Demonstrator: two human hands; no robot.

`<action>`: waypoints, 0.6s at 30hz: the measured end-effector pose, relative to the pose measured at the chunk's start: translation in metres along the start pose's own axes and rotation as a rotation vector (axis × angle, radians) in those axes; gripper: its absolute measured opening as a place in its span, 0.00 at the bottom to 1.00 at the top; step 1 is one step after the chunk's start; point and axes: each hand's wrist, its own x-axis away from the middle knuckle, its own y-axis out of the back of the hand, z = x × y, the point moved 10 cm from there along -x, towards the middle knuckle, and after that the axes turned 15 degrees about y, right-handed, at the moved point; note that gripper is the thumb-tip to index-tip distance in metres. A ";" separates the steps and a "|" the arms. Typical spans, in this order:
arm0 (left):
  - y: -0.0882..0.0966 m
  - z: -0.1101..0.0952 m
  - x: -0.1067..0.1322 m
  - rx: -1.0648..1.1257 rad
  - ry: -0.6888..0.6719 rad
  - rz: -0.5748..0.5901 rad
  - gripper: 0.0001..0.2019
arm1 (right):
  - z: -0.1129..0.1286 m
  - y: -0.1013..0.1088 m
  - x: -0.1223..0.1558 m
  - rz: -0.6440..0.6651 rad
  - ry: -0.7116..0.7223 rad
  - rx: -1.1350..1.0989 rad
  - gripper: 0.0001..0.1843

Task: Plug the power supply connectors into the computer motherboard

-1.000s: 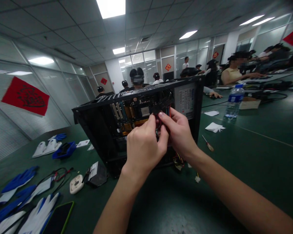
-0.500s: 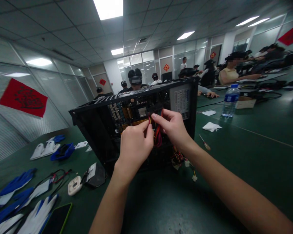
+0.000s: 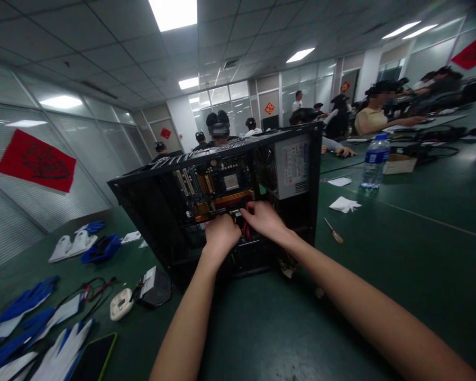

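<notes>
Case [image 3: 150, 222] stands upright on desk [image 3: 400, 264], side panel off, open side turned toward the wearer. That seems to be why both forearms can go straight in.

Both hands are low in the case, under the board [image 3: 206, 193] and left of the power supply [image 3: 291, 166].
- Right hand [image 3: 266, 220]: palm down, fingers [image 3: 249, 212] together and pinched on the red cables [image 3: 246, 230].
- Left hand [image 3: 221, 235]: just beside the right, knuckles toward the camera. Its fingers are curled closed, and what they close on is hidden behind the hand.
- Hands nearly touch, cables between them. Looks like a two-handed hold on something small.

Materials:
- Case: matte black sheet metal, boxy, slotted top edge.
- Board: dense, with gold and orange slots.
- Power supply: grey metal block with round fan grille and printed label.
- Cables: thin, flexible, bunched.
- Desk: dark green, smooth.

Screwdriver [image 3: 335, 233] lies on the desk right of the case, within reach. Blue-and-white gloves [image 3: 31, 299] are scattered far left. Clear plastic bottle [image 3: 375, 161] stands well behind.
</notes>
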 end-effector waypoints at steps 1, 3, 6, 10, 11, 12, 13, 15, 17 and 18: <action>-0.005 0.003 -0.003 0.014 0.011 0.026 0.15 | -0.001 -0.002 0.001 0.015 -0.013 -0.007 0.14; -0.011 0.008 -0.008 0.058 0.030 0.063 0.15 | -0.001 -0.002 0.001 0.030 -0.028 -0.013 0.14; -0.020 0.012 -0.016 0.223 0.030 0.153 0.12 | 0.000 -0.001 0.002 0.032 -0.043 -0.038 0.14; -0.035 0.009 -0.020 0.722 0.039 0.462 0.11 | -0.005 -0.001 -0.001 -0.021 -0.047 -0.162 0.15; -0.036 0.007 -0.020 0.855 0.039 0.532 0.10 | -0.008 0.000 -0.001 -0.051 -0.057 -0.204 0.16; -0.035 0.005 -0.019 0.977 0.036 0.595 0.10 | -0.011 0.001 -0.002 -0.084 -0.067 -0.248 0.16; -0.034 0.004 -0.017 1.084 0.037 0.655 0.09 | -0.014 0.002 -0.002 -0.115 -0.074 -0.293 0.16; -0.035 0.002 -0.014 1.252 0.057 0.764 0.09 | -0.016 0.003 -0.003 -0.161 -0.072 -0.367 0.15; -0.036 0.001 -0.012 1.338 0.078 0.825 0.10 | -0.016 0.004 -0.003 -0.183 -0.060 -0.410 0.15; -0.037 0.002 -0.012 1.349 0.083 0.832 0.11 | -0.016 0.004 -0.003 -0.188 -0.058 -0.419 0.15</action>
